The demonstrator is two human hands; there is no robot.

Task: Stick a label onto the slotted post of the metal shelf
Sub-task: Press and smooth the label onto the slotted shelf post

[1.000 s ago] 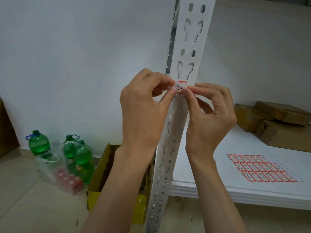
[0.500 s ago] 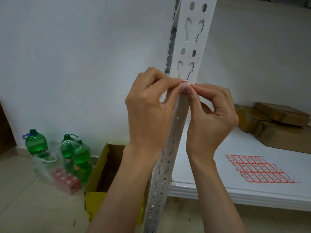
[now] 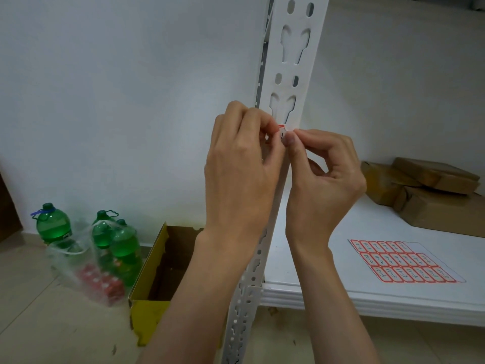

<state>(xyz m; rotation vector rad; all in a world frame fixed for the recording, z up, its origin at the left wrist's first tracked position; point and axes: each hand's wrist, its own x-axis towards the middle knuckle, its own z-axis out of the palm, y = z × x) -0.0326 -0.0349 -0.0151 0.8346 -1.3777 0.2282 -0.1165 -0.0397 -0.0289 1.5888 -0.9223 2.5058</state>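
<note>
Both hands (image 3: pixel 284 164) pinching label (image 3: pixel 281 126)

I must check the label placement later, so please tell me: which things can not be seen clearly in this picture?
- Label, head view: only a red and white edge shows; the fingers of both hands cover the rest, so its text and whether it lies flat are unknown.
- Slotted post: its top and bottom are cut by the frame edges.
- Label sheet on the shelf: print too small to read.
- Yellow box: the left forearm hides part of the inside.

white shelf (image 3: pixel 393 292) bears a label sheet (image 3: pixel 405 261) and brown parcels (image 3: pixel 433 195)
</note>
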